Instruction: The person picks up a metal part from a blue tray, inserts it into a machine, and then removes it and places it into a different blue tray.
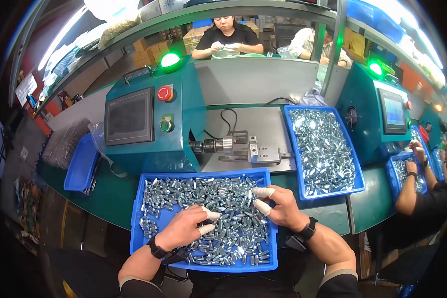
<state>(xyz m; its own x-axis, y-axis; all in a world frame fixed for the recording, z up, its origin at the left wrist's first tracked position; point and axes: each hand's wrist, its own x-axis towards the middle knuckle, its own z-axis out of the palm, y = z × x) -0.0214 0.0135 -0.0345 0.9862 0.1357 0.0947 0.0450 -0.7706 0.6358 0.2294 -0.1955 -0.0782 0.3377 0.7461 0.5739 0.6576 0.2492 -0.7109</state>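
Observation:
A blue tray [134, 218] full of small silver metal fittings [198, 191] lies in front of me. My left hand [184, 227] is over the middle of the tray, white covers on its thumb and finger. Those fingers curl down among the fittings, and what lies between them is hidden. At the tray's right side is my right hand [283, 206], its covered thumb and forefinger bent toward each other around a small metal fitting at their tips. Black bands circle both wrists.
Behind the tray stands a green machine [184, 109] with a dark screen, a red button and a chuck [208, 145]. A second full blue tray [360, 186] is at right, beside another green machine [367, 109]. People work across the bench and at far right. A blue bin [79, 166] sits left.

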